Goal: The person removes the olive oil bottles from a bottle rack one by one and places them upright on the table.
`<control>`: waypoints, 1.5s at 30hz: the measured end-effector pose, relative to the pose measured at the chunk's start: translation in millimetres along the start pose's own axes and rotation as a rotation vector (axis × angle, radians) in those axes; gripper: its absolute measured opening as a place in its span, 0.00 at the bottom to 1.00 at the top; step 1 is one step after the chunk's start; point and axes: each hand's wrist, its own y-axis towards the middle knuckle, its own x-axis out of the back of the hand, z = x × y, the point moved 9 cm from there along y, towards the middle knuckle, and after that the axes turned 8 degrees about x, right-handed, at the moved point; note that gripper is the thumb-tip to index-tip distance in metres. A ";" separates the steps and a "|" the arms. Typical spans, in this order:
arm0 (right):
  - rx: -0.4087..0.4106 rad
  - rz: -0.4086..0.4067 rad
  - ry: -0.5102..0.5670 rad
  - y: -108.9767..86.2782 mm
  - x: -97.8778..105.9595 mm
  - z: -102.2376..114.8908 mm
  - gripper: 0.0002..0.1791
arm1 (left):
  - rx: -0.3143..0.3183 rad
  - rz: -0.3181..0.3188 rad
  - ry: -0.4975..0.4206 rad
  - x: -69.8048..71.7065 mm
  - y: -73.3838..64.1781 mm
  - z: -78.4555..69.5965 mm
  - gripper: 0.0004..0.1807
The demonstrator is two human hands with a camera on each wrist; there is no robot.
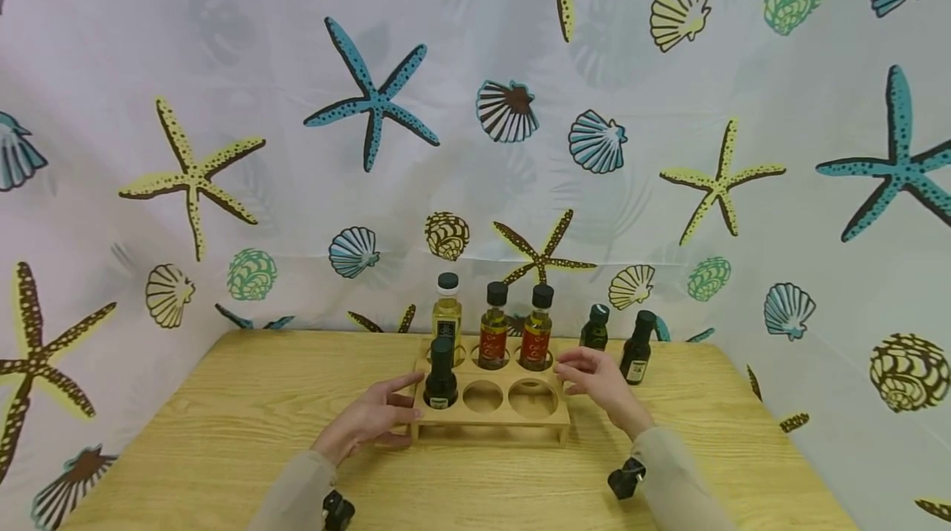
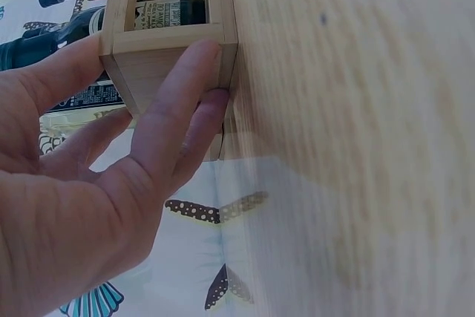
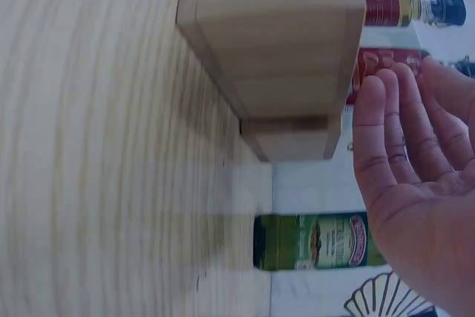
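A two-tier wooden rack (image 1: 490,433) with round holes stands on the table. My left hand (image 1: 371,417) touches its left end, and the left wrist view shows extended fingers (image 2: 172,105) against the end panel. My right hand (image 1: 598,382) is by the rack's back right corner, its fingers loosely bent with nothing between them. A dark bottle (image 1: 442,386) sits in the front left hole; the other two front holes hold no bottle. In the back row are a pale oil bottle (image 1: 447,316) and two red-labelled bottles, one in the middle (image 1: 493,343) and one at right (image 1: 536,343).
Right of the rack, a dark green bottle (image 1: 595,330) and a dark bottle with a pale label (image 1: 637,349) stand on the wooden table (image 1: 245,432). A white cloth (image 1: 282,217) printed with starfish and shells hangs behind and along the sides.
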 end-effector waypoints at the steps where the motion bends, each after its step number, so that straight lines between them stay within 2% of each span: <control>1: -0.008 0.001 0.005 0.7 -4.3 0.4 0.22 | 0.006 -0.007 0.001 0.5 -0.8 1.0 0.39; 5: -0.005 0.031 0.021 4.6 -23.5 5.8 0.20 | 0.018 -0.025 0.004 1.8 -3.7 2.8 0.38; 11: 0.013 0.072 0.070 4.7 -50.3 20.9 0.20 | 0.008 -0.016 -0.001 -0.5 -0.6 -1.1 0.38; 18: 0.015 0.119 0.120 4.0 -78.6 22.3 0.20 | 0.018 -0.024 -0.017 0.9 1.6 -2.3 0.38; 27: 0.030 0.115 0.185 4.8 -108.8 28.5 0.21 | 0.025 -0.022 -0.010 0.5 -1.1 -4.2 0.37; 34: 0.084 0.117 0.171 6.5 -124.2 34.1 0.18 | 0.018 -0.018 -0.019 0.8 -2.4 -3.3 0.38; 39: 0.090 0.096 0.151 12.0 -128.2 35.2 0.18 | -0.002 -0.019 -0.018 2.6 -2.6 -5.5 0.39; 45: 0.096 0.059 0.099 15.1 -131.2 36.6 0.20 | 0.007 -0.014 -0.009 0.8 -1.5 -4.9 0.39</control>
